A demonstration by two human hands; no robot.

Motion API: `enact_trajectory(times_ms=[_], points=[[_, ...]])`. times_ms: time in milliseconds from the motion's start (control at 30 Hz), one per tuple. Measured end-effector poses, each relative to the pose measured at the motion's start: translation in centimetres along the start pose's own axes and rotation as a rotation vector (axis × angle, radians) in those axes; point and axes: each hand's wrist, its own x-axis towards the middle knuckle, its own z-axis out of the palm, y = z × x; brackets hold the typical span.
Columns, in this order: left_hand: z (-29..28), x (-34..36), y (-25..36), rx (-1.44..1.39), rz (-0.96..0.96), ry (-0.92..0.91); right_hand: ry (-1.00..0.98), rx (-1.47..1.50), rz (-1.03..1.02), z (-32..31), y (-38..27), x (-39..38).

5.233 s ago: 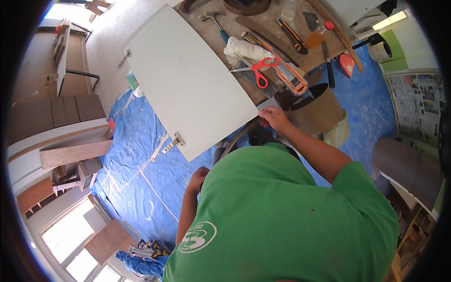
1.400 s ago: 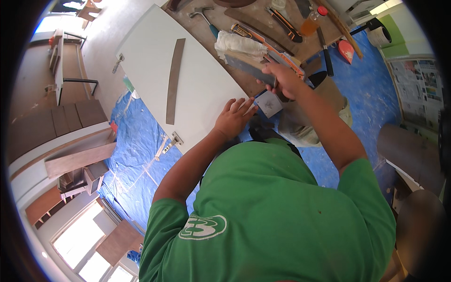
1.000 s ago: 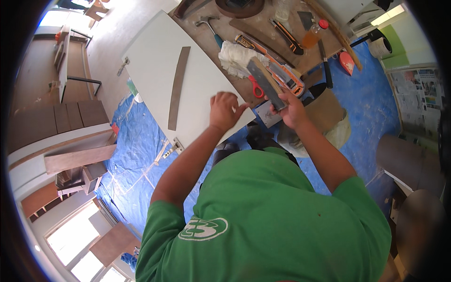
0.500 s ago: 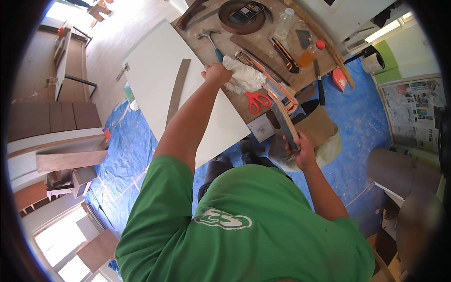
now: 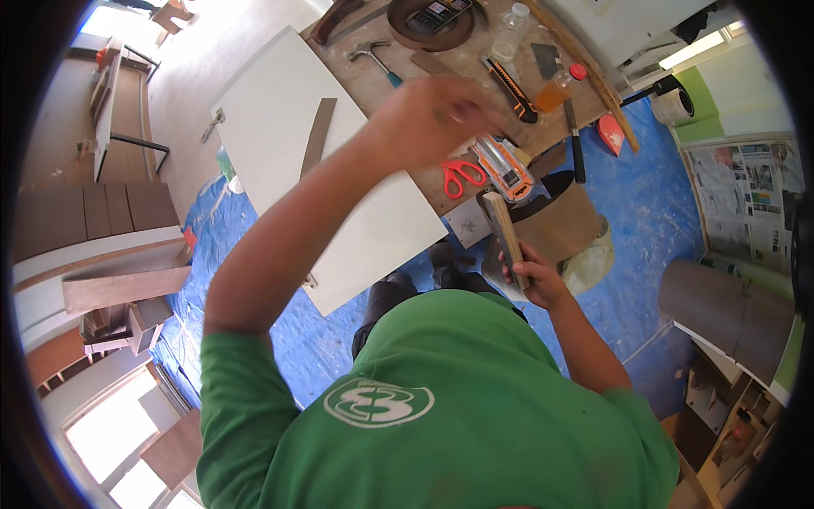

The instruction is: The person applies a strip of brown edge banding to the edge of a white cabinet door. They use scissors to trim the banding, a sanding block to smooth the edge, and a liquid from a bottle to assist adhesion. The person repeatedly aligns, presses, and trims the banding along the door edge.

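My left hand (image 5: 432, 120) is raised over the workbench (image 5: 373, 25), smeared by motion, so its fingers and anything in them are unclear. In my right hand (image 5: 536, 276) is a long narrow wooden block (image 5: 502, 225), gripped by its lower end and tilted up toward the bench. Close to the left hand are red-handled scissors (image 5: 463, 177) and an orange-and-grey tool or case (image 5: 506, 170) at the bench's near edge. A claw hammer (image 5: 377, 61) lies beyond the hand. Left of the bench, a white panel (image 5: 271, 110) carries a thin brown strip (image 5: 318, 137).
A black-and-orange utility knife (image 5: 511, 88), a clear bottle (image 5: 511, 34), an orange-liquid bottle (image 5: 561, 89) and a brown strip roll (image 5: 432, 42) sit on the bench. Below its edge stands a wide brown roll (image 5: 555, 222). Blue sheeting (image 5: 632, 254) covers the floor.
My left hand has lifted and swung right, away from the white cloth, which no longer shows. The wooden block in my right hand has drawn slightly down and left.
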Motion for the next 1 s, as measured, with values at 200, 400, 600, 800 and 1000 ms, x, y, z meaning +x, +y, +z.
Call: enact_trajectory(times_ms=[200,400,600,800,1000], points=[[-0.4,-11.8,16.0,-0.413,0.552,-0.408,-0.307,-0.024,0.141,0.2,0.2,5.5],[1.8,-17.9,17.3,-0.238,0.663,-0.321,-0.257,0.028,0.119,8.8,-3.7,6.6],[-2.0,-24.4,17.1,-0.121,0.719,-0.058,-0.503,0.326,0.159,11.9,-3.1,6.0],[-3.2,-27.5,3.4,-0.254,0.09,0.427,-0.196,0.165,-0.127,11.4,-0.6,2.1],[9.7,-31.9,-14.8,0.032,-0.174,0.44,-0.057,0.166,-0.176,11.3,3.2,-4.5]])
